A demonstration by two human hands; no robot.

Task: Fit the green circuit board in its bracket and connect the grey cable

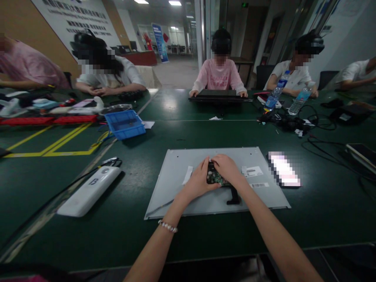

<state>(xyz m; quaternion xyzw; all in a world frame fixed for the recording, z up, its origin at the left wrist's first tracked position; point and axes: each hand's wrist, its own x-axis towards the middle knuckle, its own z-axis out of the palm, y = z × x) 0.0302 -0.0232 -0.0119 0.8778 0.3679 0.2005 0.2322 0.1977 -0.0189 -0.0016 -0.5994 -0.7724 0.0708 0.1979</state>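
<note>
A flat grey-white metal panel, like the back of a display (173, 164), lies on the green table in front of me. Over its middle is a small green circuit board (214, 177) with dark edges. My left hand (197, 182) grips the board's left side, thumb along the near edge and fingers at the far edge. From the right, my right hand (228, 168) curls its fingers over the far edge; its thumb is hidden. A black bracket-like piece (234, 196) sticks out toward me below the board. White labels (253, 171) are stuck on the panel.
Right of the panel lies a lit phone (284, 169). A white power bank (89, 192) with a black cable is at left, and a blue bin (125, 124) behind it. Bottles (276, 92) and tangled cables (284, 120) stand back right. Opposite, a person (220, 74) holds a dark panel.
</note>
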